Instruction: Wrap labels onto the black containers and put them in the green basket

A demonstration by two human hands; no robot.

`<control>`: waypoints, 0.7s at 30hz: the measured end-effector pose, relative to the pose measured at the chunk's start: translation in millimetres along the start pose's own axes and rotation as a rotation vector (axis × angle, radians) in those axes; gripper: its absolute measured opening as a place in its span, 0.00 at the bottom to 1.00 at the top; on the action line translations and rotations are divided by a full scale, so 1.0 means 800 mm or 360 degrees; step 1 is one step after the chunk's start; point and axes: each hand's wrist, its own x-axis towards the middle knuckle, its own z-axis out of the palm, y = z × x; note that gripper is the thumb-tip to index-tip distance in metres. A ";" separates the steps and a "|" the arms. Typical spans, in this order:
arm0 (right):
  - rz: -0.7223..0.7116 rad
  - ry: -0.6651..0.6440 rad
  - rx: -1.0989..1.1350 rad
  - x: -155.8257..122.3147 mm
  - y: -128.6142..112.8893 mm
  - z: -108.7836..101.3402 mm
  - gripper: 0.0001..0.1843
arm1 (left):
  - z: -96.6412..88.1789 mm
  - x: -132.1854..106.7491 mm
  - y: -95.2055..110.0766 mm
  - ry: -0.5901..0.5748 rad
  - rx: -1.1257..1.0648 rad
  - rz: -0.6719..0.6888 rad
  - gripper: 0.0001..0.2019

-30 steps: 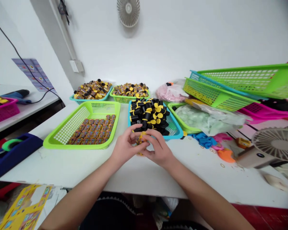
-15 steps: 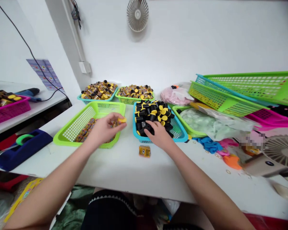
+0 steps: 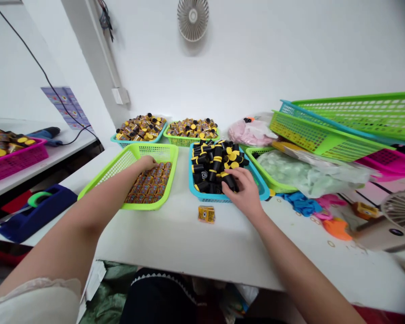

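Observation:
My left hand point(image 3: 147, 163) reaches into the lime green basket point(image 3: 173, 173), at the back of neat rows of brown-and-orange wrapped pieces point(image 3: 148, 186). Its fingers are bent downward and partly hidden; whatever they pinch does not show. My right hand point(image 3: 245, 191) is at the front right of the blue basket point(image 3: 207, 197), thumb and fingers closed around a small black cylinder with a yellow cap point(image 3: 228, 181). Many similar loose black-and-yellow cylinders point(image 3: 211, 159) are heaped there. A small stack of yellow printed cards point(image 3: 206, 214) lies on the table in front.
Behind stand a blue basket point(image 3: 121, 143) and a green basket point(image 3: 180, 141), both heaped with wrapped pieces. A tape dispenser point(image 3: 37, 211) is at left. Stacked baskets point(image 3: 324, 135), plastic bags point(image 3: 290, 171), balloons point(image 3: 300, 203) and a small fan point(image 3: 401, 211) crowd the right.
My left hand has moved from the green basket's right side deeper into it; the yellow-ended piece it held is out of sight. My right hand has drawn back right, gripping a black cylinder.

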 end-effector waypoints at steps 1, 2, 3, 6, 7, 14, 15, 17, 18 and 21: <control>-0.0151 0.0106 -0.0102 -0.007 0.000 -0.001 0.16 | 0.001 -0.001 0.000 0.0004 0.0037 0.0001 0.16; -0.0282 0.0194 -0.0194 -0.012 0.001 -0.001 0.16 | 0.000 -0.002 0.001 0.0024 0.0074 0.0004 0.17; -0.0383 0.0270 -0.0267 -0.017 0.002 -0.002 0.16 | -0.003 -0.005 0.002 0.0060 0.0112 0.0011 0.18; -0.0500 0.0410 -0.0394 -0.024 0.008 -0.007 0.13 | -0.021 -0.028 0.016 0.0264 0.0215 0.0100 0.22; -0.0490 0.0442 -0.0411 -0.024 0.011 -0.009 0.13 | -0.026 -0.042 0.023 0.0350 0.0239 0.0169 0.23; -0.0486 0.0493 -0.0344 -0.021 0.020 -0.019 0.14 | 0.048 -0.205 0.092 0.0380 0.0378 0.1907 0.17; -0.0492 0.0478 -0.0344 -0.022 0.020 -0.018 0.13 | 0.070 -0.221 0.100 0.0340 0.0409 0.2044 0.16; -0.0460 0.0437 -0.0336 -0.023 0.018 -0.016 0.10 | 0.106 -0.236 0.113 0.0365 0.0478 0.2081 0.17; -0.0421 0.0412 -0.0326 -0.024 0.017 -0.016 0.08 | 0.119 -0.237 0.117 0.0388 0.0518 0.2051 0.18; -0.0258 0.0345 -0.0291 -0.025 0.014 -0.017 0.05 | 0.134 -0.232 0.122 0.0418 0.0614 0.1962 0.24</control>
